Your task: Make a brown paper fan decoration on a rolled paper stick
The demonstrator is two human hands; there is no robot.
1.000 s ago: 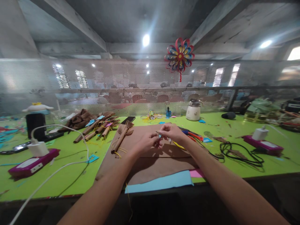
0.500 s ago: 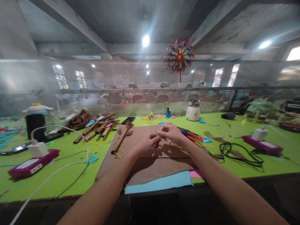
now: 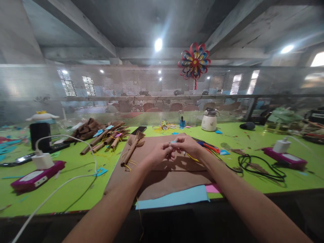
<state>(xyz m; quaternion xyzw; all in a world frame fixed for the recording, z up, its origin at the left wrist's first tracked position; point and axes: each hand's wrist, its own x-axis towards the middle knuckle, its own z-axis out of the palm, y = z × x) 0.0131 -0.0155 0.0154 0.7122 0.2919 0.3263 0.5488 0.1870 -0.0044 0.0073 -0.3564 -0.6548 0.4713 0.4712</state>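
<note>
The counter's [image 3: 98,190] near edge runs just below the blue sheet [image 3: 174,197]; mesh [image 3: 141,111] bounds the far side. Green surface shows between the white cable [image 3: 95,162] and the brown paper [image 3: 174,184]. On the paper, a roll [image 3: 131,152] lies left of the hands, with pliers [image 3: 211,147] near on the right. Above the paper, the left hand [image 3: 160,153] and right hand [image 3: 187,144] meet, fingertips pinched around a small pale-blue scrap [image 3: 173,142], the other fingers curled.
</note>
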